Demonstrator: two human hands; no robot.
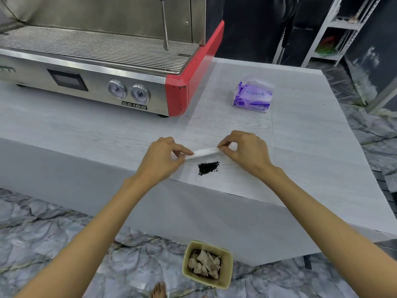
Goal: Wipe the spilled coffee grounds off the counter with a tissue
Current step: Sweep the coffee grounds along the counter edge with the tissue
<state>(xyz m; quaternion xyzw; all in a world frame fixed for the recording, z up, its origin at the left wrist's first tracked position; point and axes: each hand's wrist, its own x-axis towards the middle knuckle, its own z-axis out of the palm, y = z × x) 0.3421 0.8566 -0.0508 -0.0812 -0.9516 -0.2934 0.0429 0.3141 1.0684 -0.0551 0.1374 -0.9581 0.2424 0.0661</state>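
A small black heap of coffee grounds (208,167) lies on the pale grey counter (300,130), close to its front edge. Just behind the heap, a white tissue (203,152) is stretched into a narrow folded strip between my two hands. My left hand (164,158) pinches its left end with thumb and fingers. My right hand (245,150) pinches its right end, fingers curled over it. The tissue hovers a little above or at the counter surface, apart from the grounds.
A purple tissue pack (252,96) sits farther back on the counter. A steel and red espresso machine (120,67) fills the back left. On the marble floor below the counter edge stands a yellow bin (207,264) holding crumpled tissues. A bare foot (159,290) shows beside it.
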